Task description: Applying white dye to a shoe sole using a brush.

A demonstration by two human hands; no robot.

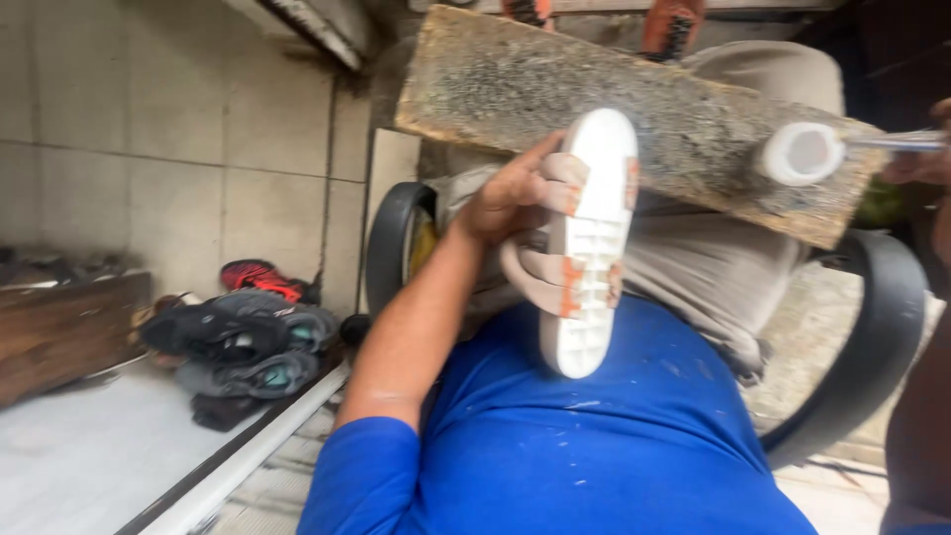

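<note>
To the left of the wooden board (634,119), well apart from it, a heap of dark shoes (243,342) is seen on the pale floor, with a red one (260,277) lying at its far edge. Nearer the board, the left hand (510,193) is closed around the upper of a sandal (589,243), which is held just below the board's lower edge and above the lap in the blue shirt (594,436). The white sole is turned up toward the camera, with the orange patches in its tread exposed. The sole looks clean and whole, and no glue or tool is touching it, so the work on it is judged to be at an early or in-between stage; nothing done to it can be confirmed. On the board's right end, a white cylindrical container (800,154) is seen, with a metal rod or handle (906,142) reaching it from the frame edge. At that edge the right hand (926,163) is mostly cut off and blurred; whether it is clamped on the rod cannot be told. The sandal's straps are largely hidden behind the sole and the fingers, the container's contents cannot be made out, and the board's underside and its support are concealed by grey cloth (713,267).
</note>
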